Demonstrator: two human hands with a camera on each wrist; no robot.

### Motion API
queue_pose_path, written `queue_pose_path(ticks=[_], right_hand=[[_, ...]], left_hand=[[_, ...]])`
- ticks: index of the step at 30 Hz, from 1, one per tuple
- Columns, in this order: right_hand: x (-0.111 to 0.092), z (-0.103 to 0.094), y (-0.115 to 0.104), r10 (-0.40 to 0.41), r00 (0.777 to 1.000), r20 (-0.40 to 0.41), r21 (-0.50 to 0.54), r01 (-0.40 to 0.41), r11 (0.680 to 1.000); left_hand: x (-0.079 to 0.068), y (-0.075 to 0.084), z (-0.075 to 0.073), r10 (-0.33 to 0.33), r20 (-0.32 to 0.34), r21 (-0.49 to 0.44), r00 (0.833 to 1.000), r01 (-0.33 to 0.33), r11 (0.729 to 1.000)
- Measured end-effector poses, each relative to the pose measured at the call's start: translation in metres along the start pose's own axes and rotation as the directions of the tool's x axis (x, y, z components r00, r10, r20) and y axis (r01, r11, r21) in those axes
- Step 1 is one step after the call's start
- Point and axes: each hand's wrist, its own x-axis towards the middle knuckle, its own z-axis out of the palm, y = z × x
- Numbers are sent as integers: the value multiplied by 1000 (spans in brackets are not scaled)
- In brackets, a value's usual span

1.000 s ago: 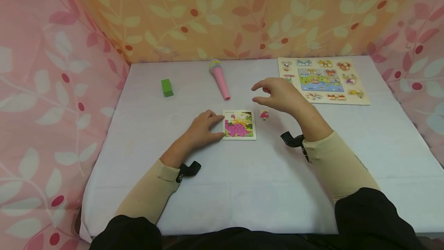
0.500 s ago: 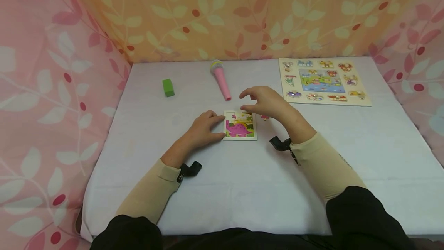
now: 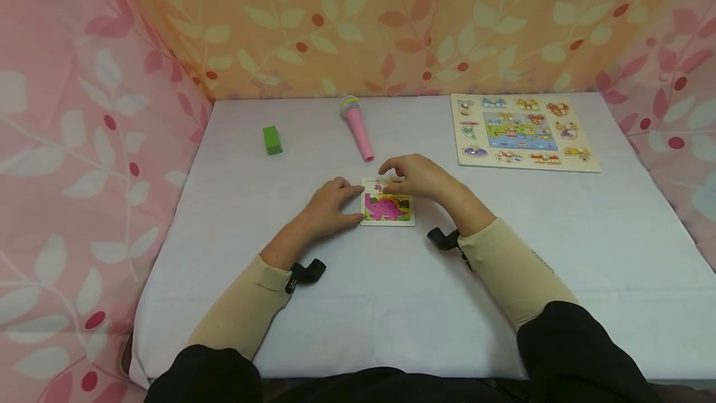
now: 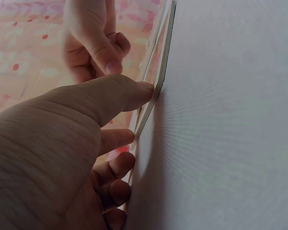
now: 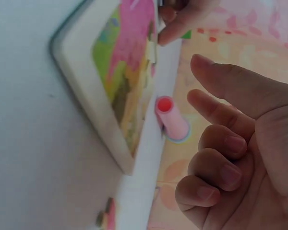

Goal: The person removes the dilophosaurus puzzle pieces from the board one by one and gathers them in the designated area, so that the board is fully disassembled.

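A small square jigsaw puzzle point(image 3: 386, 209) with a pink dinosaur picture and pale frame lies flat before me in the head view. Its upper left part shows a pale bare patch. My left hand point(image 3: 327, 204) touches the frame's left edge with thumb and index fingertip spread apart; in the left wrist view the thumb point(image 4: 139, 93) presses near a corner. Over the puzzle's upper part hovers my right hand point(image 3: 422, 178), holding nothing, its thumb and index tips separated. A loose pink puzzle piece point(image 5: 108, 215) lies beside the frame in the right wrist view; the head view hides it behind my right hand.
Beyond the puzzle lies a pink toy microphone point(image 3: 358, 129). A green block point(image 3: 272, 140) stands at the back left of the white-covered table point(image 3: 335, 322). A larger knobbed puzzle board point(image 3: 531, 166) occupies the back right. Patterned curtains hang around the table's back and sides.
My right hand has moved left and toward me, from right of the puzzle to over its upper part, covering the loose piece in the head view. My left hand stays at the frame's edge.
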Motion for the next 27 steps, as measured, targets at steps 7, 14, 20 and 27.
queue_pose_path(ticks=[7, 14, 20, 27], right_hand=[[4, 8, 7, 32, 999, 20, 25, -33, 999], [5, 11, 13, 59, 998, 37, 19, -59, 998], [6, 11, 13, 70, 997, 43, 43, -72, 996], [7, 11, 12, 78, 996, 52, 48, -80, 996]], left_hand=[[0, 1, 0, -5, 1, -4, 1000, 5, 1000], [1, 1, 1, -16, 6, 0, 1000, 16, 1000], [1, 0, 1, -13, -1, -5, 1000, 13, 1000], [0, 2, 0, -21, 2, -5, 1000, 21, 1000]])
